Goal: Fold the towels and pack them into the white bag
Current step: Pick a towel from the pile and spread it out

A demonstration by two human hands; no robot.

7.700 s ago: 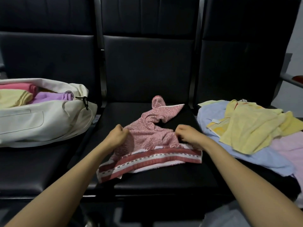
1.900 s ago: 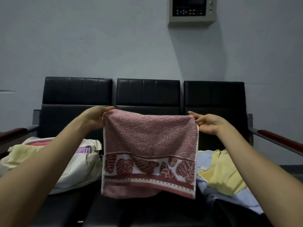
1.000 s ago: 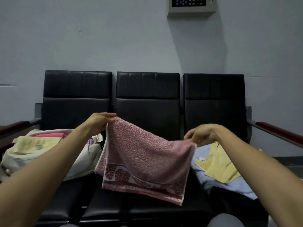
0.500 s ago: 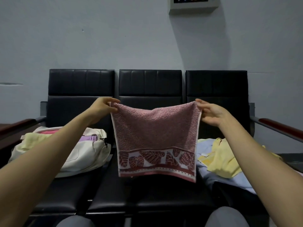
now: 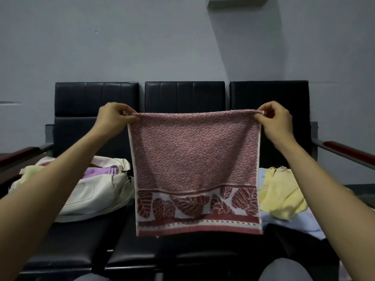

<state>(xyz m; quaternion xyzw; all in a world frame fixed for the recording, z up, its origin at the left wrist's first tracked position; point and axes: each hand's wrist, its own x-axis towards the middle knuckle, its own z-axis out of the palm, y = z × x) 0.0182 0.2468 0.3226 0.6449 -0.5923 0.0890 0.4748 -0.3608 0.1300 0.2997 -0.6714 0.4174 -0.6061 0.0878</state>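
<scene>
As red towel (image 5: 194,159) hangs, white bag (image 5: 91,197) holds purple towel (image 5: 99,171).

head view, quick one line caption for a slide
Left hand and right hand pinch the top corners of a pink towel spread before the black seats, white bag left, unfolded towels right.

The black padded three-seat bench (image 5: 184,96) stands against the wall. At its left end, on the seat, lies the white fabric bag (image 5: 91,195), with a folded purple towel (image 5: 99,171) in its opening. At the right end a crumpled yellow towel (image 5: 282,195) lies on a pale blue towel (image 5: 294,226). Before the middle seat hangs the pink terry towel with a leaf border (image 5: 194,159), the left hand (image 5: 110,120) pinching its top left corner and the right hand (image 5: 278,122) its top right.
</scene>
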